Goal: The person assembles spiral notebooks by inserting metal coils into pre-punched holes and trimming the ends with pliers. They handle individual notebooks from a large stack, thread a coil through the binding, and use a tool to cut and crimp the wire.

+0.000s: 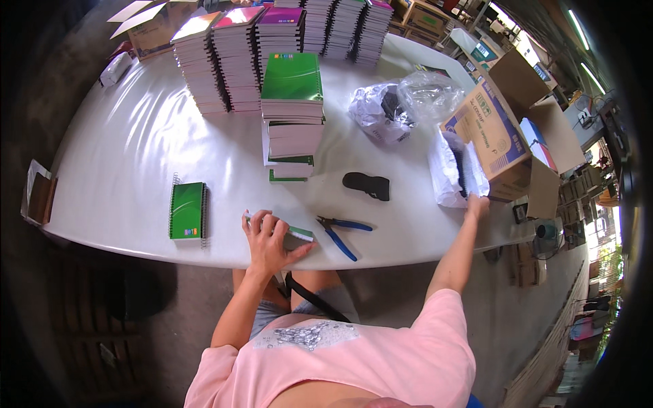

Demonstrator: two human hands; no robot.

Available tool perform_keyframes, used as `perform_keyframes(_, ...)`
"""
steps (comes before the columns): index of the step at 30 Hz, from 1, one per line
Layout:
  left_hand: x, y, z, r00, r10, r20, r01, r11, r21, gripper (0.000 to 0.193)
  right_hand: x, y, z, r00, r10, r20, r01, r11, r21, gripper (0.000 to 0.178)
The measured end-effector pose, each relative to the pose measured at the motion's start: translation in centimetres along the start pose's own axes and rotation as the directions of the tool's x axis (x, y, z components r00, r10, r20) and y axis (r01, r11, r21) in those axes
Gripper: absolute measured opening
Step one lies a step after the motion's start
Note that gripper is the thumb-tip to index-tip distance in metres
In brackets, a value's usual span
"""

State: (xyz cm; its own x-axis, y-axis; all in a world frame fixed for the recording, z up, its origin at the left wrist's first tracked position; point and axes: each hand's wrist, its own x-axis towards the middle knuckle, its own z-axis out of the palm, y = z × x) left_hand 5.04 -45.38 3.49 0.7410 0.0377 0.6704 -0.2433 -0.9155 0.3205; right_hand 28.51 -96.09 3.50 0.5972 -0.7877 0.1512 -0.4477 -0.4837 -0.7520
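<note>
My left hand is closed over a small notebook block with a green cover edge, at the table's front edge. My right hand is at the near side of a crumpled white bag with dark contents. Its fingers are curled in, and the bag hides their tips. Between my hands lie blue-handled pliers, jaws toward my left hand. Behind them is a flat black piece. To the left rests a green spiral notebook, a wire coil partly sticking out along its sides.
A stack of green notebooks stands mid-table, with tall stacks of spiral notebooks behind it. Another white bag and clear plastic lie at the right. An open cardboard box leans at the table's right side.
</note>
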Motion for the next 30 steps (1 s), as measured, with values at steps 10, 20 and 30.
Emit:
perform_keyframes(10,-0.3,-0.1,0.1,1.000,-0.014,-0.020,0.013,1.000,-0.015,0.052,-11.1,-5.4,-3.6,0.569,-0.814,-0.120,0.749,0.573,-0.333,0.031)
perform_keyframes(20,-0.4,-0.1,0.0,0.999,-0.020,-0.033,0.020,1.000,0.017,0.056,-20.4,-3.7,-3.1,0.457,-0.889,0.001,0.887,0.457,0.064,0.049)
perform_keyframes(30,-0.4,0.0,0.3,0.998,-0.034,-0.047,0.034,0.999,0.013,0.055,-13.7,-4.8,3.1,0.792,-0.421,0.442,0.609,0.589,-0.531,0.063)
